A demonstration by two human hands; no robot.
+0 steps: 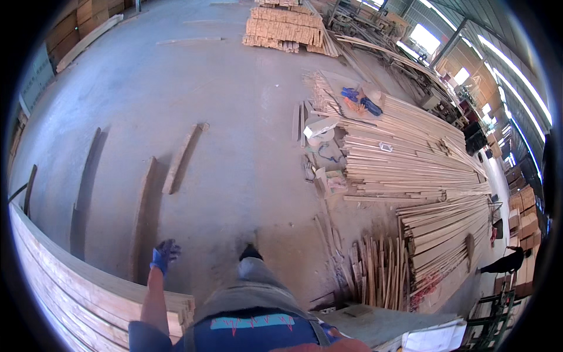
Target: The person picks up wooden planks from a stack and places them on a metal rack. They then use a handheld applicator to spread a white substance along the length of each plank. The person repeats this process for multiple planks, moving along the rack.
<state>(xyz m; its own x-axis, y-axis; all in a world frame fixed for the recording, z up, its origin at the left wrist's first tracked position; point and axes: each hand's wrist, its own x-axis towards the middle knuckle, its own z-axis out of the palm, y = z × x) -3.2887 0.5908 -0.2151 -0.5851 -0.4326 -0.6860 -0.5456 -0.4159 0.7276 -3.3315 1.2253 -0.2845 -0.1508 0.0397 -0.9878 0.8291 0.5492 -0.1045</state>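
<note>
My left hand (166, 253), in a blue glove with darker fingers, is held out above the concrete floor. Its fingers look apart, and nothing shows in them. Close to it, a long wooden beam (143, 214) lies on the floor. Beside my left forearm is a stack of long pale planks (76, 281), its end near my body. Of my right arm only a part shows at the lower edge; the right hand is out of sight. One dark shoe (250, 252) of mine stands on the floor in front of me.
More wooden bearers (185, 158) lie on the floor ahead. Long thin strips (404, 158) cover the right side, with blue gloves (350, 93) and an open carton (334, 183) about them. Stacked lumber (284, 29) stands far ahead. A person in black (509, 261) is at the far right.
</note>
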